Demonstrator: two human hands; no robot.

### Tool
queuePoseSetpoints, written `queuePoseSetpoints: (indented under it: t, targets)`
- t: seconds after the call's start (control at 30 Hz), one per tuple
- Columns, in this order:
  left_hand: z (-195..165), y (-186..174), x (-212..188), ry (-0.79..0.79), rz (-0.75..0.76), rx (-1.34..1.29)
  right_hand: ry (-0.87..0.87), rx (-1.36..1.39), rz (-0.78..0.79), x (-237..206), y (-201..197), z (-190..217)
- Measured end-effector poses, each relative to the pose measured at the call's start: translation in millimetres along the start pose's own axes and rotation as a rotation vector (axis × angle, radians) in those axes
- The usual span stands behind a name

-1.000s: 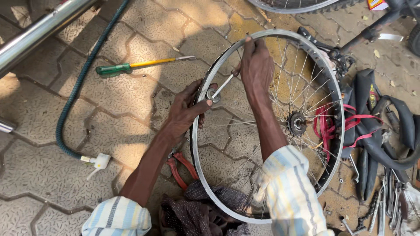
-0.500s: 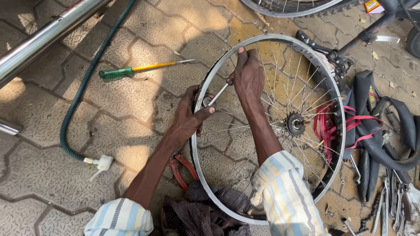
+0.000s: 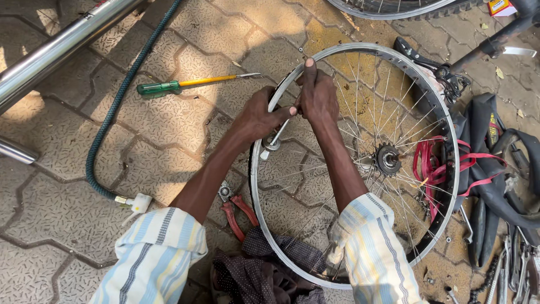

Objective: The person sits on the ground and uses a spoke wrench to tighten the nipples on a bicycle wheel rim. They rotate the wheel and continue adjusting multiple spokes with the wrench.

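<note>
— Since half a second back: what has shifted?

— Both hands have drawn together at the upper left arc of the bicycle wheel rim [image 3: 450, 169]; the right hand [image 3: 318, 95] has slid down from the rim's top toward the left hand [image 3: 260, 115].

— Item one, the wheel?

— Silver rim, bare of tyre, lying tilted on the paved floor [image 3: 169, 129] before the person. Thin spokes run to a hub with a small sprocket [image 3: 388, 159], right of centre.

— Item two, the hands?

— Left hand: grip closed on a slim metal tool [image 3: 274, 141], which slants down to a round silver end just inside the rim. Right hand: grip closed over the rim, index finger pointing up along it, touching the left hand's fingertips. Both sleeves are striped, pale blue and cream.

— Nearby items?

— Red-handled pliers [image 3: 239, 211] on the floor just outside the rim's lower left. Dark dotted cloth [image 3: 253, 276] under the rim's near edge. Red strap [image 3: 433, 169] looped through the spokes at right.

— Further out?

— Green-handled screwdriver [image 3: 185, 84] with yellow shaft, well apart to the upper left. Dark green hose [image 3: 107, 129] curving down to a white fitting [image 3: 138, 204]. Black rubber tyres and tubes [image 3: 500, 180] heaped at right. Steel pipe [image 3: 62, 45] across the top left corner.
</note>
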State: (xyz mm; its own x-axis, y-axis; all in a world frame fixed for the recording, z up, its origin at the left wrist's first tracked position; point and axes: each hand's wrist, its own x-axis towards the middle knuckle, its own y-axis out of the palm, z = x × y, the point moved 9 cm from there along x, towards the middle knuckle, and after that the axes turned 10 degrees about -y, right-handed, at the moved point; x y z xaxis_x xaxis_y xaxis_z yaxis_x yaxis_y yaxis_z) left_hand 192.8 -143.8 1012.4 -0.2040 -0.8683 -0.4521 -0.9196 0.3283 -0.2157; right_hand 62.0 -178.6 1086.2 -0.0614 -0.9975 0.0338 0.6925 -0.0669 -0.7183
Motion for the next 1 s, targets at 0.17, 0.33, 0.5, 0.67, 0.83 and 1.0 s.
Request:
queuePoseSetpoints:
  t: [0.17,0.33,0.5,0.67,0.83,1.0]
  targets:
    - [-12.5,-1.6,9.4,-0.095,-0.027,0.092,-0.063,-0.022,-0.013,10.9,-3.8,-3.1]
    - [-16.8,-5.0,10.5,-0.168,-0.115,0.083,-0.064,-0.194,0.061,-2.5,-15.9,13.2]
    - [-7.3,-19.4,25.2,-0.010,-0.237,0.166,-0.489,-0.547,-0.285,-28.2,-27.2,102.7]
    - [-1.5,-35.5,37.1,0.129,-0.309,0.147,-0.595,-0.218,0.300,2.7,100.2,169.6]
    - [-2.9,-75.4,33.6,0.104,-0.381,0.142,-0.699,-0.248,0.650,7.1,224.2,242.6]
    - [13.7,-107.8,35.8,0.071,-0.282,0.022,-0.299,0.058,0.870,19.6,282.8,239.0]
